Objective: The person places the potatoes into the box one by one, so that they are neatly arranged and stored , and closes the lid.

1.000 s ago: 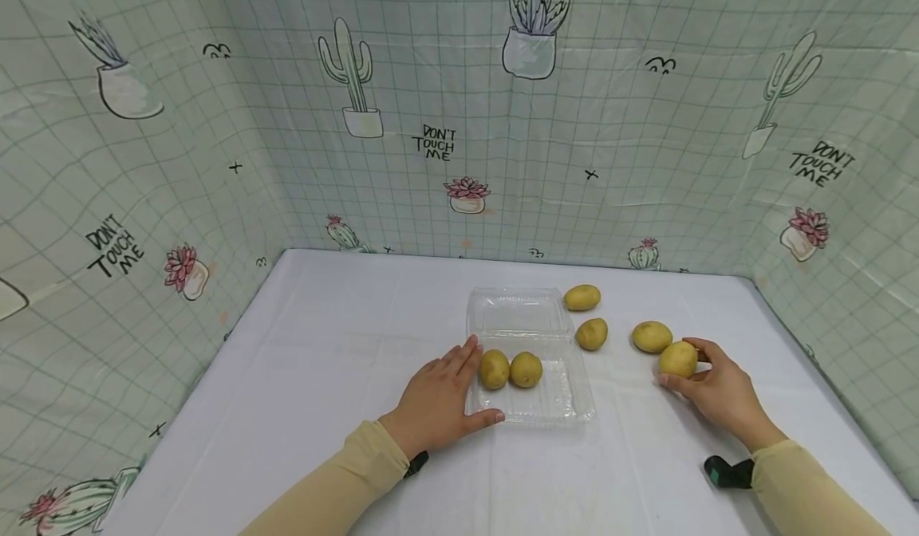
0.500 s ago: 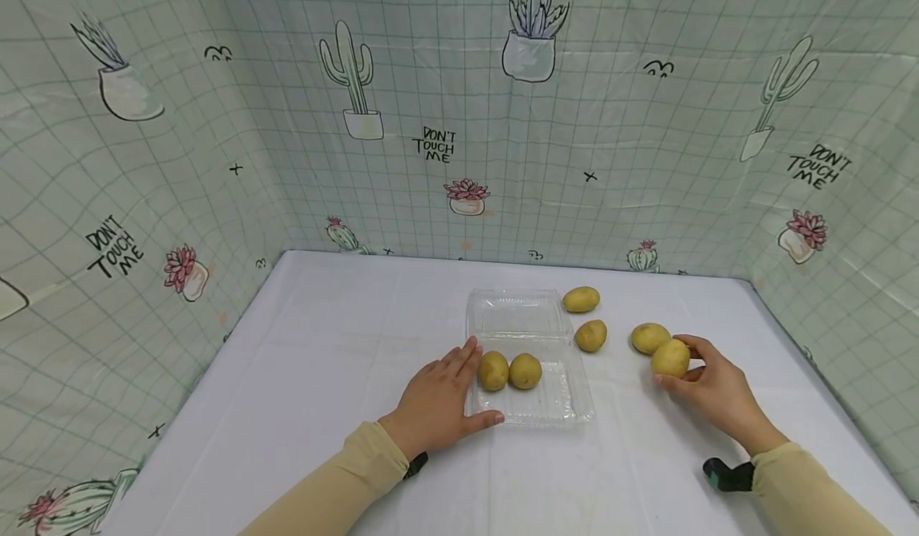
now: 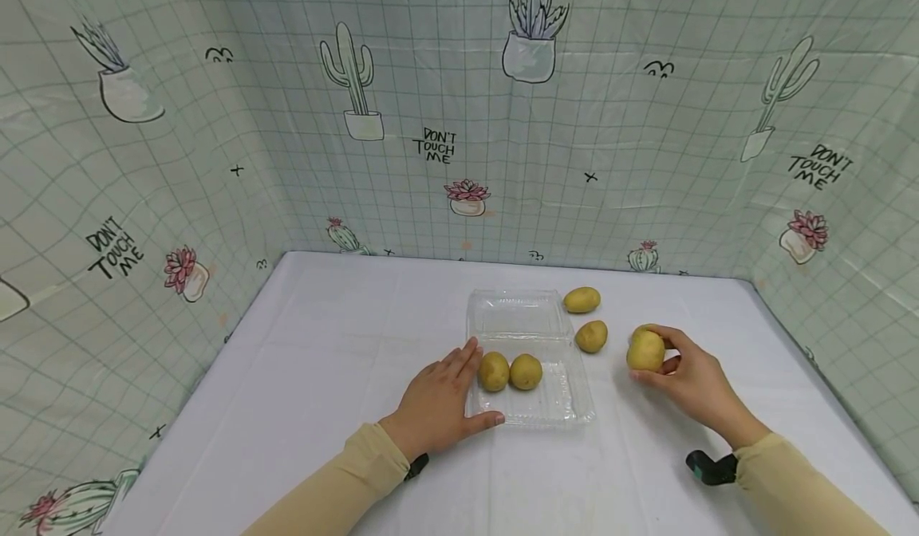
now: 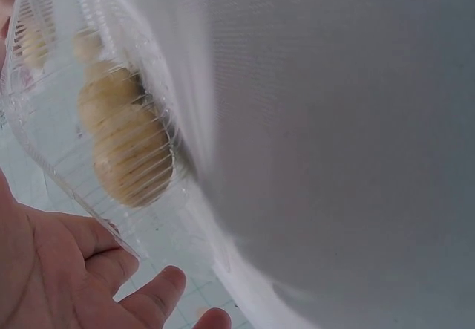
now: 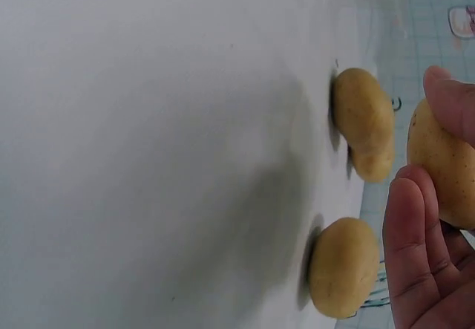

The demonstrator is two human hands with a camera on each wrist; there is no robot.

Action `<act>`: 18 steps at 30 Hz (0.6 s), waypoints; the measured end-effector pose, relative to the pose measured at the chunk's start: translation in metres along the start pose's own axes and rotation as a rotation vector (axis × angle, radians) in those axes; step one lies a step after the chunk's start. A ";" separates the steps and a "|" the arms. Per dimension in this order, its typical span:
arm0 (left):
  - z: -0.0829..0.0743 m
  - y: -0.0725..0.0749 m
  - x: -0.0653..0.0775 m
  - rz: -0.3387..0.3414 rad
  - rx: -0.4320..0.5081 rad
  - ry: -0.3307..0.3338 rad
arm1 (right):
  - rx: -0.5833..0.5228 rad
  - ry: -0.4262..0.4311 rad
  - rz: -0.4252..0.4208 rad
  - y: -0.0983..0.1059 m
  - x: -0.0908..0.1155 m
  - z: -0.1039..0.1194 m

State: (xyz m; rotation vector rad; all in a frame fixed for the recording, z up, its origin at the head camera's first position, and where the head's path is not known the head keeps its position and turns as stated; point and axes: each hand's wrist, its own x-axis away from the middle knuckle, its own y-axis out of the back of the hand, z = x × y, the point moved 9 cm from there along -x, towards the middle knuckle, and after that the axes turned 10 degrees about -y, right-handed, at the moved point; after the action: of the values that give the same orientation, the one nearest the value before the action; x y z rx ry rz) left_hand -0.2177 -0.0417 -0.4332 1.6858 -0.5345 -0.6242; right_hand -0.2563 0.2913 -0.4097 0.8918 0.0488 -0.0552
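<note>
My right hand [image 3: 700,384] grips a yellow potato [image 3: 645,351] between thumb and fingers; in the right wrist view this potato [image 5: 443,162] is off the table. Behind it, another potato [image 3: 644,329] is mostly hidden in the head view. My left hand [image 3: 439,399] lies with extended fingers along the left edge of a clear plastic clamshell box [image 3: 556,404], its lid folded back. Inside the box's near half, two potatoes, a left one [image 3: 493,372] and a right one [image 3: 526,372], sit side by side. The left wrist view shows fingers [image 4: 111,266] touching the rim.
Two more potatoes lie on the table right of the box, one [image 3: 581,300] beside the lid and one [image 3: 592,336] nearer. A white cloth covers the table [image 3: 345,344]. Patterned fabric walls [image 3: 402,201] enclose its back and sides.
My right hand has moved left with its potato, which now overlaps the potato behind it. The left hand and the box have stayed in place.
</note>
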 end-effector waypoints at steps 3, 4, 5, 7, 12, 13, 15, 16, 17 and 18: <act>0.000 0.000 0.001 0.002 -0.002 0.003 | -0.001 0.018 0.017 -0.005 -0.001 0.011; 0.000 0.000 0.001 0.000 -0.001 0.003 | 0.001 0.022 0.024 -0.006 -0.002 0.015; 0.000 0.000 0.001 -0.001 -0.001 0.002 | 0.001 0.023 0.034 -0.008 -0.002 0.018; 0.000 0.000 0.001 -0.004 0.001 0.001 | 0.007 0.030 0.049 -0.012 -0.003 0.025; -0.001 0.001 0.001 -0.016 -0.003 -0.006 | 0.007 0.062 0.075 -0.021 -0.005 0.044; -0.001 0.002 0.001 -0.017 -0.003 -0.009 | 0.002 0.070 0.081 -0.023 -0.006 0.047; -0.002 0.002 0.002 -0.014 -0.004 -0.009 | -0.008 0.084 0.090 -0.026 -0.006 0.052; -0.002 0.002 0.002 -0.009 -0.004 -0.008 | -0.011 0.089 0.095 -0.028 -0.006 0.054; -0.002 0.002 0.002 -0.006 -0.003 -0.009 | -0.016 0.095 0.098 -0.029 -0.006 0.056; -0.002 0.002 0.002 -0.001 -0.001 -0.006 | -0.021 0.098 0.102 -0.030 -0.006 0.058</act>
State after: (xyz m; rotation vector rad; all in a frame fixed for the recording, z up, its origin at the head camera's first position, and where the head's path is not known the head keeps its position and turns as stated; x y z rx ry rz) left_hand -0.2148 -0.0418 -0.4310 1.6837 -0.5377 -0.6307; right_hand -0.2634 0.2273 -0.3967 0.8742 0.0957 0.0838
